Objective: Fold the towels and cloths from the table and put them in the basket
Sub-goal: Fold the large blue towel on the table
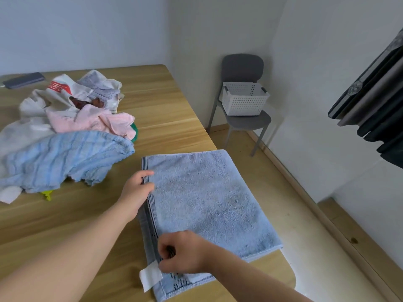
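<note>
Right hand (183,251) is pinching the striped left hem of the grey-blue towel (209,199); left hand (137,192) is gripping it farther along. Towel is lying flat at the near right corner of the desk (174,110), seeming soft, limp and light; hem corners are offering the best hold.

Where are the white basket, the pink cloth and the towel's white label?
white basket (244,103), head view, on its perforated front wall
pink cloth (91,122), head view, on its crumpled middle
white label (150,277), head view, on the label's centre

Left hand (137,190) and right hand (183,251) are both curled, pinching.
</note>
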